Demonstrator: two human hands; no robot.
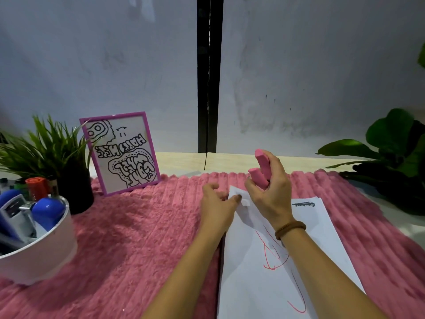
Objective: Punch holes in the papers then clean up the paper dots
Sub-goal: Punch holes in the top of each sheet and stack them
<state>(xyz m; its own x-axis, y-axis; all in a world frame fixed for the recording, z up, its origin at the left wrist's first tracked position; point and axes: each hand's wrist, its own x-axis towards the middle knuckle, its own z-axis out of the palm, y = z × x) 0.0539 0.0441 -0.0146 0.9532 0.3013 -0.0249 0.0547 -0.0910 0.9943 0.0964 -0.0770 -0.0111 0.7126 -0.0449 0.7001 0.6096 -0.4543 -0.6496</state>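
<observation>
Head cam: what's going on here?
A person is working on a stack of white papers lying on a pink fluffy mat. The left hand pinches the raised top corner of the stack. The right hand grips a pink hole punch just above that corner. The hand hides the punch's mouth, so I can't tell whether it is on the paper. No paper dots are visible.
</observation>
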